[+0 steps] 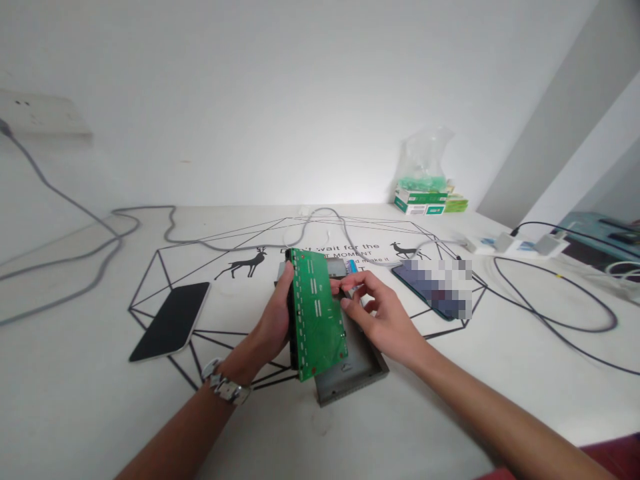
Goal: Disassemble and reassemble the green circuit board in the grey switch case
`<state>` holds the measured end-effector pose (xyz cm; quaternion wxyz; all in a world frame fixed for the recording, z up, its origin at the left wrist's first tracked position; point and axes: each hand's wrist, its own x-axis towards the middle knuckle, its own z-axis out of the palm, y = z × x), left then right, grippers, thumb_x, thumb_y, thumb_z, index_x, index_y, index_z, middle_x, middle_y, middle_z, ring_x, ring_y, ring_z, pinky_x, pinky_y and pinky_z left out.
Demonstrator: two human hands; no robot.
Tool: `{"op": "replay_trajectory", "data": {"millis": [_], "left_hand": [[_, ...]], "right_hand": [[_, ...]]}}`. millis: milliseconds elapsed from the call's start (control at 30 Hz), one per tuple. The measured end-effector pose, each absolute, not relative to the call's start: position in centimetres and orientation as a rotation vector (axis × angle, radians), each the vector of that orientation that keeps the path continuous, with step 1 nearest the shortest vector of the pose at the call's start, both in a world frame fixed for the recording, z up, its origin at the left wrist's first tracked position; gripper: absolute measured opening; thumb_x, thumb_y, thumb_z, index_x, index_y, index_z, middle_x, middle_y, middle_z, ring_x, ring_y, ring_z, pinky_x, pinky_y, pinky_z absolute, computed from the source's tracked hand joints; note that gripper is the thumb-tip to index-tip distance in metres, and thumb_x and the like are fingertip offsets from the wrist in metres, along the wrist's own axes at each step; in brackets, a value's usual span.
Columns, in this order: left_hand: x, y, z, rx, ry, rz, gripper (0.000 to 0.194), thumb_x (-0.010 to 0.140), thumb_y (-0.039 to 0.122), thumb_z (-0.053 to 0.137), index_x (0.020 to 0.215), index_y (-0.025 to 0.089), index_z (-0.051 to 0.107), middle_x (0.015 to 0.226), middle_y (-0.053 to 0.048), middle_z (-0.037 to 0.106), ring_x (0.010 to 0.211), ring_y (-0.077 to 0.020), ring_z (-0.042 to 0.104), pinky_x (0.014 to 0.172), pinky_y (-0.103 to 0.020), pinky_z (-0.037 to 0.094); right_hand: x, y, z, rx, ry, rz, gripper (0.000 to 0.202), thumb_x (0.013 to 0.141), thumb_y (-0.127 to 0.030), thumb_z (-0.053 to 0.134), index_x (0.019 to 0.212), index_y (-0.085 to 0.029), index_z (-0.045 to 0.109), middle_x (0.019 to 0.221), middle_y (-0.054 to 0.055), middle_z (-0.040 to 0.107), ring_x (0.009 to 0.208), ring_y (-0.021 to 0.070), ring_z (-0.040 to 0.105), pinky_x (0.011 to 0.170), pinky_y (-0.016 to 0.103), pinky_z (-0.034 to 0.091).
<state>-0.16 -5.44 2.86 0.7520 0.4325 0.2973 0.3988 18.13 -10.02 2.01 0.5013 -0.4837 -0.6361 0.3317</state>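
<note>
A green circuit board (pixel 317 320) stands tilted over a grey metal case (pixel 353 383) on the table. My left hand (pixel 276 313) grips the board along its left edge, the thumb on the near side and the other fingers hidden behind. At the board's right edge, my right hand (pixel 375 310) has its thumb and fingers bent close together. Whether those fingertips hold something small or only touch the board, I cannot make out. A small blue piece (pixel 353 266) shows just beyond the right fingers.
A dark tablet-like slab (pixel 173 321) lies on the left, a phone (pixel 430 290) on the right. Small boxes (pixel 423 200) stand at the back wall under a clear plastic bag (pixel 425 160). A power strip (pixel 505 243) and looping cables (pixel 555 267) lie at right; a grey cable (pixel 225 248) crosses the back.
</note>
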Motion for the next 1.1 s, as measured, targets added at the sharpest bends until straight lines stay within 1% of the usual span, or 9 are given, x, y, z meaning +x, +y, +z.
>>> {"op": "replay_trajectory", "data": {"millis": [200,267,367,533,633,767,900,1000,1100], "left_hand": [[-0.1,-5.5,3.1,0.873,0.662,0.925,0.073,0.096,0.069,0.032,0.129,0.013,0.066,0.109,-0.014,0.077,0.1,-0.0302,0.072,0.087,-0.042,0.059],[0.0,-5.6,3.2,0.856,0.676,0.934,0.073,0.097,0.068,0.031,0.13,0.012,0.065,0.108,-0.014,0.077,0.099,-0.03,0.073,0.087,-0.042,0.059],[0.0,-5.8,3.2,0.851,0.671,0.949,0.074,0.097,0.068,0.03,0.13,0.012,0.065,0.109,-0.014,0.077,0.099,-0.0297,0.073,0.086,-0.042,0.06],[-0.1,-5.3,2.4,0.9,0.671,0.949,0.073,0.093,0.072,0.04,0.131,0.014,0.064,0.108,-0.012,0.077,0.099,-0.0297,0.073,0.088,-0.042,0.058],[0.0,-4.4,1.6,0.973,0.665,0.985,0.067,0.096,0.067,0.041,0.137,0.018,0.059,0.115,-0.011,0.075,0.106,-0.0272,0.07,0.095,-0.04,0.054],[0.3,-3.5,0.6,1.05,0.682,0.931,0.063,0.095,0.064,0.046,0.135,0.018,0.059,0.117,-0.012,0.074,0.108,-0.026,0.068,0.097,-0.039,0.049],[0.5,-4.0,0.7,1.107,0.612,0.888,0.062,0.091,0.066,0.052,0.126,0.017,0.064,0.118,-0.014,0.073,0.111,-0.0289,0.065,0.096,-0.04,0.047],[0.5,-5.1,1.5,1.16,0.54,0.906,0.058,0.091,0.066,0.053,0.123,0.018,0.065,0.107,-0.01,0.074,0.101,-0.0277,0.068,0.092,-0.04,0.049],[0.4,-6.1,2.3,1.197,0.49,0.836,0.06,0.091,0.067,0.05,0.123,0.019,0.065,0.083,-0.005,0.073,0.077,-0.0248,0.069,0.079,-0.039,0.052]], "right_hand": [[18.1,-9.9,1.7,-1.205,-1.621,0.869,0.044,0.087,-0.034,0.066,0.128,-0.025,0.054,0.12,0.008,0.063,0.086,0.0182,0.06,0.069,0.032,0.047],[18.0,-10.1,1.8,-1.17,-1.62,0.911,0.052,0.086,-0.03,0.067,0.134,-0.026,0.05,0.116,0.007,0.064,0.088,0.0186,0.06,0.073,0.033,0.047],[17.8,-10.2,1.7,-1.106,-1.596,0.985,0.057,0.084,-0.025,0.068,0.136,-0.028,0.045,0.097,0.002,0.064,0.084,0.0176,0.058,0.075,0.034,0.046],[17.7,-10.3,1.7,-0.966,-1.431,1.147,0.052,0.082,-0.027,0.071,0.126,-0.028,0.044,0.09,-0.002,0.055,0.071,0.0138,0.054,0.064,0.028,0.046],[17.5,-10.6,2.1,-0.969,-1.363,1.083,0.038,0.082,-0.026,0.07,0.113,-0.027,0.048,0.088,-0.003,0.048,0.07,0.0127,0.052,0.057,0.024,0.043],[17.4,-10.9,2.1,-0.978,-1.358,0.943,0.023,0.085,-0.024,0.065,0.101,-0.025,0.049,0.087,-0.002,0.048,0.074,0.0142,0.053,0.062,0.025,0.046],[17.5,-11.3,2.2,-0.939,-1.438,0.925,0.026,0.087,-0.027,0.065,0.11,-0.026,0.051,0.09,0.0,0.05,0.08,0.0165,0.055,0.067,0.028,0.046],[17.6,-11.9,2.6,-0.8,-1.528,1.096,0.038,0.09,-0.035,0.065,0.124,-0.027,0.052,0.1,0.004,0.054,0.083,0.0177,0.055,0.063,0.027,0.046],[17.5,-12.1,2.8,-0.712,-1.529,1.209,0.041,0.093,-0.042,0.061,0.13,-0.028,0.05,0.108,0.006,0.057,0.08,0.0176,0.057,0.054,0.026,0.044]]}}
